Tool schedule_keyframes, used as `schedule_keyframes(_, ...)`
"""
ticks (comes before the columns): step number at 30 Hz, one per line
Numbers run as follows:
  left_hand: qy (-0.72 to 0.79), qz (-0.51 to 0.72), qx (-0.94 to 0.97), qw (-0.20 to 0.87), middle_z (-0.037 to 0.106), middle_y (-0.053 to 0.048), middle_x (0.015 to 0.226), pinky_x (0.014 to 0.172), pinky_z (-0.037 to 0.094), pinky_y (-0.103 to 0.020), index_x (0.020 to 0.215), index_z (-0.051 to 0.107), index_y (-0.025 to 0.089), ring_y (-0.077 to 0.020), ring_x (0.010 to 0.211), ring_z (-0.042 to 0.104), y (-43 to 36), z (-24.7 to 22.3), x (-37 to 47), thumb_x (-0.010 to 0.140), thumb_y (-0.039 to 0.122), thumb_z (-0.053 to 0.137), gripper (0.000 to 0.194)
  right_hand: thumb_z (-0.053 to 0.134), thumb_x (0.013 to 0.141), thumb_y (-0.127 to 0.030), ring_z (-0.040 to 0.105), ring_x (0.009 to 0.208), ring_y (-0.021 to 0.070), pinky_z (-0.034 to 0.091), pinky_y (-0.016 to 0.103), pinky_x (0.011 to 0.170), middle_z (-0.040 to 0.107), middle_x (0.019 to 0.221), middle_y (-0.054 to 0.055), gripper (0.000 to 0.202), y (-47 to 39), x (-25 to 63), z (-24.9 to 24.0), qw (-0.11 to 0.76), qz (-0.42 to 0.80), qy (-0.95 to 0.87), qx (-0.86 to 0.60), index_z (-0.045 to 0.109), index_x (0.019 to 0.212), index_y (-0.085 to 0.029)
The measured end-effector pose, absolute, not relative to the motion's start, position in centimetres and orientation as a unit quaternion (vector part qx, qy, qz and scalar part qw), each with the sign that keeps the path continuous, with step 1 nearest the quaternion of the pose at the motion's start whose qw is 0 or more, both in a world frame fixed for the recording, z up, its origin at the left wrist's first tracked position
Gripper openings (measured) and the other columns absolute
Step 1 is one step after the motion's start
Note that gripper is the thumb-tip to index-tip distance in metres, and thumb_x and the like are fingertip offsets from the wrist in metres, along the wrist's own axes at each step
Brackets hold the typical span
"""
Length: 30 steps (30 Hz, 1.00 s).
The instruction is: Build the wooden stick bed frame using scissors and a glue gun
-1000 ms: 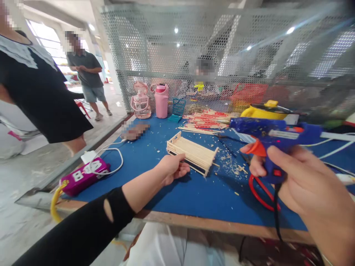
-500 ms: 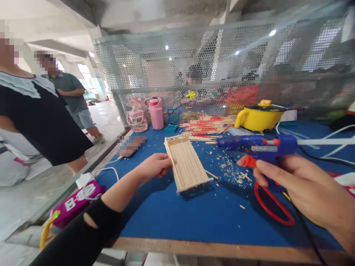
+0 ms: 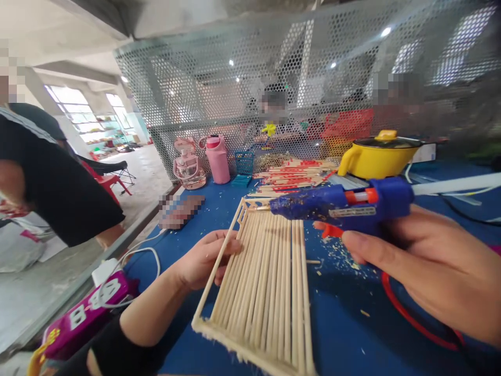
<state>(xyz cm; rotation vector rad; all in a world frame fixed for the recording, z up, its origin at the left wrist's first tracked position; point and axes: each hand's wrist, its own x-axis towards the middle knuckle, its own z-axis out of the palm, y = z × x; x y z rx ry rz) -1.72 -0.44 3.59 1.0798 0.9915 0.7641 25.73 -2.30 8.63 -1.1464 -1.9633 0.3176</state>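
Observation:
A panel of pale wooden sticks [image 3: 266, 277], with raised rails along its edges, is tilted above the blue table. My left hand [image 3: 207, 258] grips its left side, thumb on top and fingers partly hidden beneath. In my right hand [image 3: 422, 261] is a blue hot glue gun [image 3: 332, 203] with an orange trigger [image 3: 331, 230]. The gun's metal tip lies over the panel's far left corner; whether it touches the wood I cannot tell. A white glue stick [image 3: 457, 183] runs out of the gun's back end.
Red-tipped sticks [image 3: 293, 175] are heaped at the back, beside a yellow pot [image 3: 383, 156]. A pink bottle [image 3: 217, 162] and a clear pink jug [image 3: 189, 167] stand back left. A purple power strip [image 3: 86, 308] lies at the left edge. A perforated screen [image 3: 211, 89] closes the back; people are beyond it and left.
My left hand has lifted the stick panel nearer and tilted it. My right hand has brought the glue gun leftward, so its tip is now over the panel's far corner.

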Motion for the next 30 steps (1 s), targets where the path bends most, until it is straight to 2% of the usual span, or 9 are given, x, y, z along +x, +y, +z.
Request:
schedule_keyframes(2,0.427,0.349,0.477,0.684,0.038,0.007,0.040,0.030,0.025,-0.019,0.074,0.058,0.014,-0.0038,0.028,0.028,-0.5,3.4,-1.5,0.066,0.039,0.064,0.026,0.057,0.083,-0.048,0.065,0.098,0.0218,0.051,0.033,0.091,0.071,0.101,-0.002,0.027,-2.5,25.5,8.7,0.398,0.074,-0.790,-0.460,0.068,0.103,-0.034)
schedule_keyframes(5,0.416,0.354,0.478,0.688,0.037,0.007,0.038,0.028,0.025,-0.018,0.072,0.057,0.014,-0.0038,0.027,0.028,-0.5,3.2,-1.3,0.067,0.037,0.064,0.025,0.054,0.086,-0.046,0.065,0.098,0.0210,0.052,0.032,0.089,0.071,0.105,-0.002,0.028,-2.6,24.8,9.1,0.375,0.052,-0.808,-0.452,0.067,0.107,-0.032)
schedule_keyframes(9,0.390,0.364,0.476,0.699,0.036,0.008,0.038,0.028,0.022,-0.015,0.062,0.049,0.016,-0.0028,0.027,0.028,-0.6,3.3,-1.1,0.066,0.036,0.066,0.026,0.053,0.087,-0.041,0.065,0.097,0.0202,0.050,0.032,0.091,0.071,0.104,-0.001,0.026,-2.4,23.7,9.6,0.366,0.053,-0.821,-0.435,0.067,0.104,-0.027)
schedule_keyframes(13,0.382,0.361,0.473,0.707,0.037,0.008,0.039,0.027,0.021,-0.014,0.057,0.044,0.017,-0.0022,0.027,0.030,-0.8,3.4,-0.7,0.062,0.037,0.070,0.033,0.055,0.087,-0.038,0.066,0.091,0.0192,0.051,0.032,0.087,0.072,0.099,-0.002,0.027,-2.1,23.1,9.3,0.371,0.040,-0.820,-0.434,0.065,0.109,-0.028)
schedule_keyframes(19,0.380,0.352,0.474,0.712,0.037,0.008,0.041,0.026,0.021,-0.013,0.055,0.043,0.016,-0.0011,0.028,0.030,-0.8,3.1,-0.7,0.061,0.037,0.071,0.035,0.055,0.087,-0.038,0.067,0.086,0.0199,0.051,0.033,0.086,0.072,0.097,0.000,0.023,-1.7,23.0,8.5,0.377,0.036,-0.820,-0.429,0.066,0.104,-0.026)
schedule_keyframes(25,0.402,0.334,0.490,0.698,0.039,0.008,0.040,0.027,0.021,-0.014,0.057,0.046,0.016,-0.0019,0.028,0.033,-0.8,3.2,-0.7,0.060,0.039,0.071,0.034,0.056,0.085,-0.040,0.067,0.078,0.0220,0.053,0.036,0.074,0.072,0.086,0.001,0.022,-1.6,22.8,8.0,0.377,0.022,-0.823,-0.424,0.066,0.101,-0.028)
schedule_keyframes(30,0.405,0.328,0.489,0.700,0.040,0.007,0.039,0.026,0.022,-0.014,0.058,0.047,0.016,-0.0016,0.027,0.031,-0.8,3.2,-0.6,0.059,0.040,0.071,0.034,0.056,0.085,-0.036,0.067,0.081,0.0231,0.053,0.033,0.072,0.070,0.081,0.002,0.018,-2.2,22.6,7.4,0.387,-0.018,-0.815,-0.430,0.065,0.097,-0.026)
